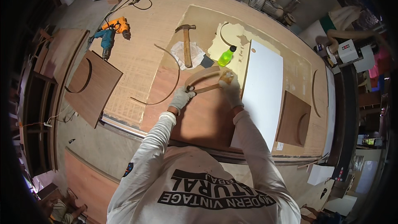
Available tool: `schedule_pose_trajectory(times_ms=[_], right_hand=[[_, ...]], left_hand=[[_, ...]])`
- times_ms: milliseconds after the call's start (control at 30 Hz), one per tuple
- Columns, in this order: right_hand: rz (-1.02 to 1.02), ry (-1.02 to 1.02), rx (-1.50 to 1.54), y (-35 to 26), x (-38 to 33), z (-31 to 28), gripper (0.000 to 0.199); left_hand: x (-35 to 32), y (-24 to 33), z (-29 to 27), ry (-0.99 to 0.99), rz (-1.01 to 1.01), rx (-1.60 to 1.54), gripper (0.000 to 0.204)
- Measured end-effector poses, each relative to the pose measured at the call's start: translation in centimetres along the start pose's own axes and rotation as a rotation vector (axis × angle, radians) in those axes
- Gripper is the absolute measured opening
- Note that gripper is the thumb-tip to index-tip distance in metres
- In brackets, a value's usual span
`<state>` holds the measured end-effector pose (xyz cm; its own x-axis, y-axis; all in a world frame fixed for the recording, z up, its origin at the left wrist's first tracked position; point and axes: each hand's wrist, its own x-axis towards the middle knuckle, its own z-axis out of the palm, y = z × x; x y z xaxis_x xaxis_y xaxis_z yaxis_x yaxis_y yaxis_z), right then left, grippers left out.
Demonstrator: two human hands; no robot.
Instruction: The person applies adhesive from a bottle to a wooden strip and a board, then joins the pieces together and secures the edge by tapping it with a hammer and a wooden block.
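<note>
Both of my gloved hands are over the reddish plywood part of the table. My left hand [182, 98] is closed on one end of a bent wooden strip [203, 76], which curves round in a narrow loop toward the right. My right hand [231, 90] grips a small yellowish, see-through object [226, 76] at the strip's other side; its kind is blurred. Just beyond are a claw hammer [187, 49] on a white cloth [177, 54], a dark flat pad [207, 61] and a bottle of green liquid [226, 57].
An orange power drill [121, 26] and a blue one [107, 41] lie at the far left. Thin curved strips [179, 74] rest on the table. A white panel [263, 87] and a brown board [292, 118] lie at right; another board [93, 85] overhangs the left edge.
</note>
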<state>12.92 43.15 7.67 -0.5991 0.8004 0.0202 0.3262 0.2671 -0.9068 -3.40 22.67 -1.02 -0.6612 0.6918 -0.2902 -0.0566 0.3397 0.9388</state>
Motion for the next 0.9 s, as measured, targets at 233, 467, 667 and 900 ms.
schedule_pose_trajectory(times_ms=[233,467,667,900], right_hand=[[-0.043,0.068,-0.077,-0.2,0.2,1.1,0.061],[0.011,0.026,-0.134,-1.0,0.2,1.1,0.062],[0.054,0.061,-0.037,-0.8,0.3,0.3,0.06],[0.011,0.001,-0.182,-0.5,0.3,2.1,0.06]], left_hand=[[2.3,-1.8,1.3,-0.015,0.029,-0.197,0.034],[2.7,-0.8,5.2,0.043,0.02,-0.219,0.037],[3.5,-1.6,6.7,0.065,-0.009,-0.179,0.036],[3.1,-0.6,6.1,0.013,-0.076,-0.145,0.036]])
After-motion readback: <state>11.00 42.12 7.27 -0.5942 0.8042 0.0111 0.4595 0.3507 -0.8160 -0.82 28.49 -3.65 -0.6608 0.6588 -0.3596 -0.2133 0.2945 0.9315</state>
